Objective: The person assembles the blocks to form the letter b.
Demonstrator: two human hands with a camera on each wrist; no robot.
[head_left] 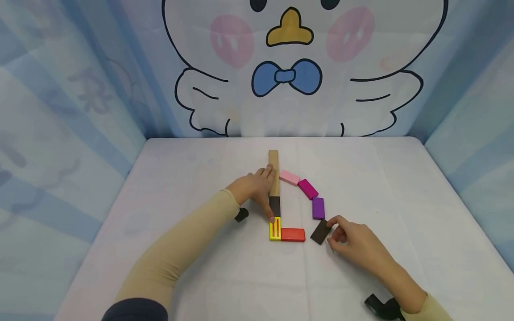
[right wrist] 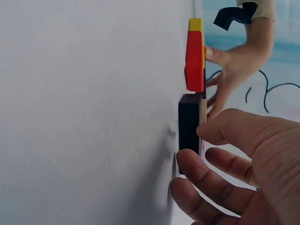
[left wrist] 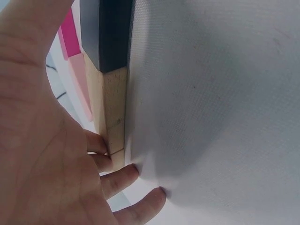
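Note:
My left hand (head_left: 259,185) lies along the left side of an upright row of flat blocks, fingers spread. Its thumb reaches the yellow block with red stripes (head_left: 275,234), while its fingers lie by the wooden block (left wrist: 114,101). Between these two sits a dark block (head_left: 275,206). Curled fingers and thumb of my right hand (head_left: 355,243) hold a dark brown block (head_left: 320,232) at its right side; it lies tilted. Above it is a purple block (head_left: 318,208), with a magenta block (head_left: 308,189) and a pink block (head_left: 289,177) curving up to the row.
A red block (head_left: 293,235) joins the yellow one at the bottom, with a gap before the dark brown block. The white table (head_left: 192,165) ends at a back curtain printed with a cartoon figure. Black wrist cameras (head_left: 383,307) sit on both wrists.

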